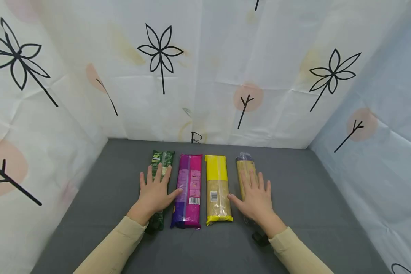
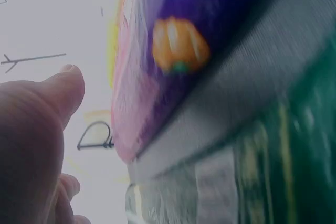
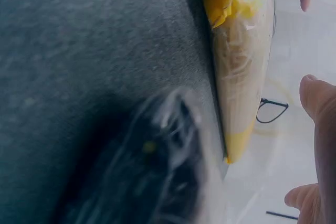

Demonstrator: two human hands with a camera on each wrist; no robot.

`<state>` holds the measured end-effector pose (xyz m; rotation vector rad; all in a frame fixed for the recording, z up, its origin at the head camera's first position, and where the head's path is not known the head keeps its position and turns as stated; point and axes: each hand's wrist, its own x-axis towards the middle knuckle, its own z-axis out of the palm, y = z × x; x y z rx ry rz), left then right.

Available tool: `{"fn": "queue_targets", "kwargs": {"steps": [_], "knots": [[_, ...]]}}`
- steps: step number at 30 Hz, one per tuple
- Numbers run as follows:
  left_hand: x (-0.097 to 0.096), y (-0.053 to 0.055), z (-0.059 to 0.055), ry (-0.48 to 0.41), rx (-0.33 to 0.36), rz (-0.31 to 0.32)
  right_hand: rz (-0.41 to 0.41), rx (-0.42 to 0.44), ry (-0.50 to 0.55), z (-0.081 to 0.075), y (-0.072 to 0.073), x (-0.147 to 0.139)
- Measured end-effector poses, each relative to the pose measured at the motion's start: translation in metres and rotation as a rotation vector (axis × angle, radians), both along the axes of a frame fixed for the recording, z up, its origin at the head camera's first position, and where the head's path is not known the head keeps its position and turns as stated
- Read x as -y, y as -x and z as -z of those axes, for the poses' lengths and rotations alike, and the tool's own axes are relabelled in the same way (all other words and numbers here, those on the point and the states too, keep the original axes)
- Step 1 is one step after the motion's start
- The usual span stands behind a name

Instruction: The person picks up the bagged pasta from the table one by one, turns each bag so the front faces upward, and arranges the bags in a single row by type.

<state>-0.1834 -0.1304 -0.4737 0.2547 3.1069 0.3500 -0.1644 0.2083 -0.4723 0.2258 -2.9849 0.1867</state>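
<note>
Four long packets lie side by side on the grey table. My left hand (image 1: 155, 194), fingers spread, is over the green packet (image 1: 162, 158) at the left and hides its middle; the thumb reaches across the edge of the purple and pink packet (image 1: 188, 190). Over the rightmost packet, a clear one with pale strands like dry noodles (image 1: 245, 166), my right hand (image 1: 257, 199) lies spread and covers its lower part. Its thumb tip comes close to the yellow packet (image 1: 219, 190), whose see-through part shows tan strands. Neither hand grips anything.
The grey tabletop (image 1: 305, 213) surrounds the packets. White cloth (image 1: 205, 76) with black leaf drawings and pale orange dots stands upright at the back and both sides. Small dark wrist devices (image 1: 260, 239) sit below both hands.
</note>
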Motion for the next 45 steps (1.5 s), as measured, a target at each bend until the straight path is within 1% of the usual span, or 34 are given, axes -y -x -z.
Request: {"fn": "queue_targets", "kwargs": {"steps": [3, 7, 12, 16, 21, 25, 28, 30, 32, 34, 37, 40, 45], "knots": [[-0.012, 0.002, 0.004, 0.004, -0.015, 0.015, 0.008, 0.013, 0.017, 0.001, -0.004, -0.005], [-0.029, 0.006, 0.007, -0.020, -0.018, 0.036, 0.020, 0.020, 0.026, 0.002, -0.009, -0.012], [-0.049, 0.010, 0.005, -0.064, 0.000, 0.065, 0.029, 0.046, 0.041, 0.006, -0.016, -0.019], [-0.065, 0.012, 0.002, -0.100, 0.024, 0.102, 0.043, 0.054, 0.096, 0.008, -0.017, -0.023], [-0.094, 0.013, -0.002, -0.151, 0.067, 0.162, 0.062, 0.073, 0.255, 0.008, -0.019, -0.030], [-0.118, 0.016, -0.001, -0.225, 0.123, 0.218, 0.075, 0.094, 0.386, 0.008, -0.023, -0.035], [-0.134, 0.019, 0.000, -0.315, 0.165, 0.261, 0.114, 0.150, 0.487, 0.007, -0.025, -0.038], [-0.145, 0.021, 0.001, -0.390, 0.190, 0.277, 0.144, 0.198, 0.569, 0.005, -0.025, -0.040], [-0.156, 0.023, 0.001, -0.467, 0.200, 0.282, 0.171, 0.244, 0.655, 0.004, -0.025, -0.042], [-0.166, 0.024, 0.001, -0.536, 0.201, 0.272, 0.192, 0.279, 0.734, 0.003, -0.026, -0.046], [-0.181, 0.025, 0.002, -0.628, 0.215, 0.246, 0.218, 0.320, 0.797, 0.001, -0.028, -0.050], [-0.195, 0.026, 0.003, -0.693, 0.248, 0.220, 0.242, 0.353, 0.817, 0.001, -0.029, -0.053], [-0.212, 0.028, 0.008, -0.716, 0.293, 0.215, 0.264, 0.390, 0.780, 0.002, -0.030, -0.052]]}}
